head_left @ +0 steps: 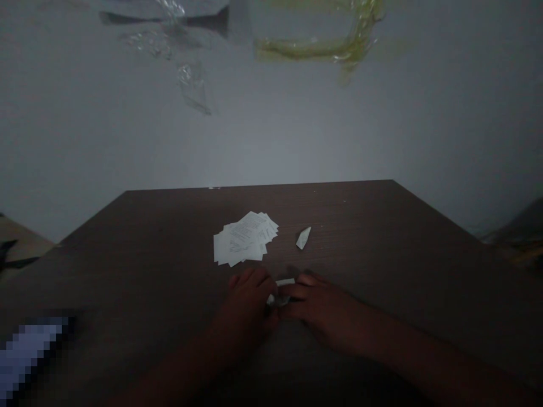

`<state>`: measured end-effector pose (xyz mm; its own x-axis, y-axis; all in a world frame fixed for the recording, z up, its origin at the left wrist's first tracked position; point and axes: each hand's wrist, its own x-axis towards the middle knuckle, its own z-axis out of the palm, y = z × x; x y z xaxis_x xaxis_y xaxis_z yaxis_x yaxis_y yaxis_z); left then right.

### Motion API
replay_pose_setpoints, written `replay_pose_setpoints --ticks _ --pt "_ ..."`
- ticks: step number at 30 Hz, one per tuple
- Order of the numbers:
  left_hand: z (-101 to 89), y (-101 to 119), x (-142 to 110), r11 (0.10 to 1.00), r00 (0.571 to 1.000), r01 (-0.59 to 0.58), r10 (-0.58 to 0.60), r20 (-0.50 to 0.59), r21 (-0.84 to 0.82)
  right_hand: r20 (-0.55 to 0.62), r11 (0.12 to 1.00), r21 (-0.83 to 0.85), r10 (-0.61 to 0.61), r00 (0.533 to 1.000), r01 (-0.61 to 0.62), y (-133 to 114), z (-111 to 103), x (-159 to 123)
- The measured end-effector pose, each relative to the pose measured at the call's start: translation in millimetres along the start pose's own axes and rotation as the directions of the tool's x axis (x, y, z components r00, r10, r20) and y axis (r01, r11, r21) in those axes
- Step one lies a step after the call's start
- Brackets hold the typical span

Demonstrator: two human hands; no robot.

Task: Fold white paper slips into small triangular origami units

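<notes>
Between my two hands, low on the dark brown table (169, 316), is a small piece of white paper (285, 281), partly covered by fingers. My left hand (250, 299) has its fingers curled against the paper's left side. From the right, my right hand (320, 305) presses its fingers onto the same paper. Just beyond my left hand lies a spread pile of printed paper slips (244, 237). A small folded paper piece (303, 238) rests by itself to the right of the pile. The light is dim, so the paper's folds under my fingers are hard to make out.
A grey wall (271, 135) rises behind the table's far edge, with yellowed tape (305, 50) and clear tape (190, 85) stuck on it. At the lower left a pixelated bright flat object (29, 350) lies near the table's side.
</notes>
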<state>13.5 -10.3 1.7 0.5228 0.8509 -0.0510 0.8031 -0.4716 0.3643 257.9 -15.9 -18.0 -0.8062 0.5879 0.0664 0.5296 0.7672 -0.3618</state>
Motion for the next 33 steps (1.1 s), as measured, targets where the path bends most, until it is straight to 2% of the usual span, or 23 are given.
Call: replay_pose_setpoints --ticks 3,8,12,15,18,21,24,28,30,33 --pt "-4.5 -9 3 0.999 0.999 0.046 -0.046 0.011 0.005 -0.017 1.000 0.003 -0.013 1.000 0.013 0 0 -1" --pt "-15.4 -35 11 0.996 0.995 0.087 -0.085 -0.056 0.027 -0.011 1.000 -0.023 -0.012 1.000 0.012 -2 -4 1" --pt "-13.9 -37 11 0.995 0.992 0.088 -0.084 -0.097 0.036 0.007 0.999 -0.037 0.004 1.000 -0.004 -4 -7 1" --pt "-6.7 -27 5 0.999 0.994 0.014 -0.018 -0.104 -0.036 -0.008 0.999 -0.044 0.018 1.000 -0.018 -6 -7 0" --pt "-1.8 -16 0 0.991 0.998 -0.069 0.067 -0.021 -0.117 -0.032 0.998 -0.039 0.055 0.998 -0.056 -11 -7 1" --pt "-1.6 -12 0 0.988 0.994 -0.102 0.107 0.038 -0.116 -0.034 0.998 -0.005 0.068 0.997 -0.069 -19 -9 1" --pt "-0.9 -16 2 0.986 0.991 -0.116 0.123 0.053 -0.121 -0.072 0.986 0.160 0.055 0.996 -0.043 -23 -11 -1" --pt "4.6 -27 5 0.957 0.971 -0.202 0.222 0.082 -0.208 -0.238 0.912 0.410 0.093 0.967 0.014 -13 -8 -3" --pt "6.1 -31 5 0.933 0.955 -0.259 0.287 0.082 -0.251 -0.303 0.921 0.386 0.065 0.951 0.060 -4 -5 -2" --pt "2.2 -33 2 0.911 0.933 -0.321 0.351 0.080 -0.259 -0.266 0.954 0.296 0.036 0.963 0.046 8 -5 2"
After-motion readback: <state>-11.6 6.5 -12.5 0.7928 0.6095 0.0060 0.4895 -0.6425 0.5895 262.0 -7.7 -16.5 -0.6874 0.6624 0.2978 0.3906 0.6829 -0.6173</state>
